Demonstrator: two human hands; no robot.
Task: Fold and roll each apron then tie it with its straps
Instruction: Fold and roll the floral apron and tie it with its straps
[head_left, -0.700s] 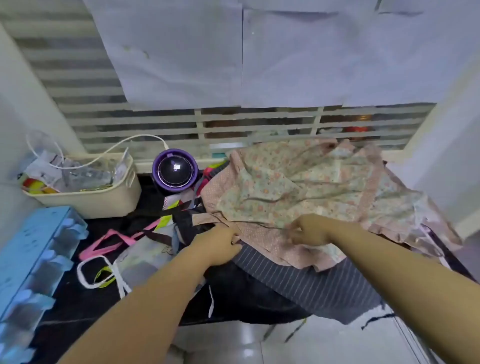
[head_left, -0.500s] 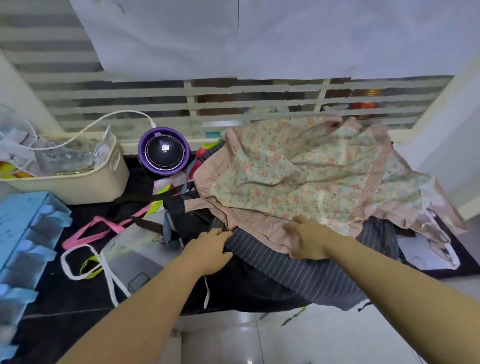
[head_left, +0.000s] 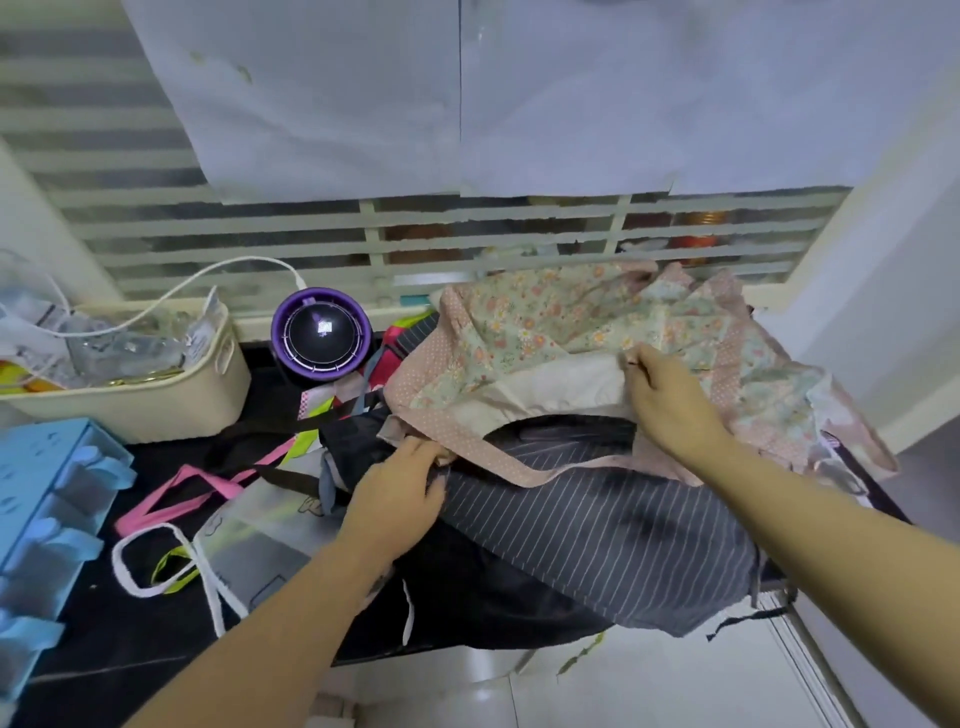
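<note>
The left hand (head_left: 397, 493) pinches the pink hem of the floral apron (head_left: 545, 322); the right hand (head_left: 670, 402) pinches its turned-back edge, over the striped apron (head_left: 597, 525).

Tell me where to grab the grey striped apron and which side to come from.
Take the striped apron by its near corner, which hangs free over the table's front edge, coming from the front right. Its far part looks pinned under the floral apron, which the left hand and right hand hold.
</note>
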